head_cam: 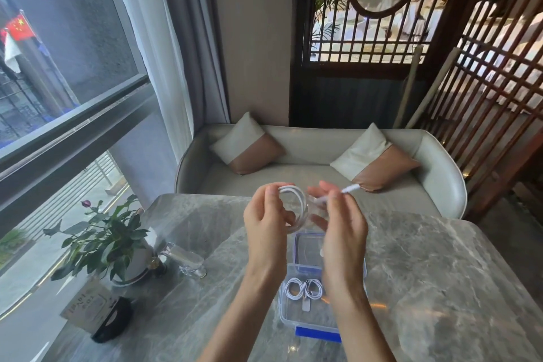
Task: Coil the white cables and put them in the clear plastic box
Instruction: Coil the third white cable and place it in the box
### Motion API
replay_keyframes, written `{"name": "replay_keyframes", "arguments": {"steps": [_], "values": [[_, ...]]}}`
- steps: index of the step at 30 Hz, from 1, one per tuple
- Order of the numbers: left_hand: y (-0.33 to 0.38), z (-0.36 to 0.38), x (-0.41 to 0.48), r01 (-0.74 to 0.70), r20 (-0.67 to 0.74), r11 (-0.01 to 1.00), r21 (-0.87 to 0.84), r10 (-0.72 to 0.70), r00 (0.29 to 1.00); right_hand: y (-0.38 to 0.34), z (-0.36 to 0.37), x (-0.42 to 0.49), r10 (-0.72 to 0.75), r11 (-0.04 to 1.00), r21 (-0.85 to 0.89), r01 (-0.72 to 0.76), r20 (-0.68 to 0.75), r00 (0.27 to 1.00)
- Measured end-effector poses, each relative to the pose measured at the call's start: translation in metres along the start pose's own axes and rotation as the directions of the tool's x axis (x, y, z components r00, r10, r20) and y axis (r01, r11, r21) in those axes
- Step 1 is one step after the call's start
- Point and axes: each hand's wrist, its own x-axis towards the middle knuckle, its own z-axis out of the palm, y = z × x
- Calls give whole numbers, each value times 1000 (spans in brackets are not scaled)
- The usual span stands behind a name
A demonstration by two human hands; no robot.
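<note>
Both hands are raised above the grey marbled stone tabletop [426, 258], working one white cable [296, 200] in the air just beyond the clear plastic box with blue clips [289, 314]. The left hand [269, 223] is closed around a round coil of that cable, thumb and fingers pinching the loops at their upper edge so the ring hangs down beside the palm. The right hand [342, 232] pinches the cable's free tail between thumb and fingertips; the white plug end [351, 187] pokes out up and away from the box, toward the pale sofa [440, 173] behind.

What the next move turns on is that short loose stretch. It runs roughly level from the coil, on the box's far-left side, across to the right hand, with its long axis pointing away to the right. The right hand is the one holding the end, so it seems best placed to bring the tail round the ring or tuck it in, while the left keeps the loops from springing apart.

The box sits open on the tabletop directly beneath the two wrists, nearer the person than the coil. Its clear lid [307, 247] lies just past it. Inside, at least two coiled white cables [302, 289] already lie side by side, so the task looks well along.
</note>
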Motion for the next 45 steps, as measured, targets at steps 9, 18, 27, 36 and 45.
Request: {"name": "replay_keyframes", "arguments": {"steps": [9,18,27,36,45], "values": [[3,1,4,93,54,983,-158,-86,995,-1,-27,4,-73,814,-540,215,271,960],[0,-1,1,133,78,985,-113,-124,989,-15,-26,6,-153,717,-588,374,391,908],[-2,-8,-4,192,100,981,0,-191,976,-11,-37,20,119,981,36,-189,657,744],[-10,-3,-5,183,108,983,0,-182,977,-9,-27,16,-291,730,-413,545,534,794],[-5,-6,1,228,175,966,-118,-206,963,-5,-20,12,-137,952,-209,222,356,924]]}}
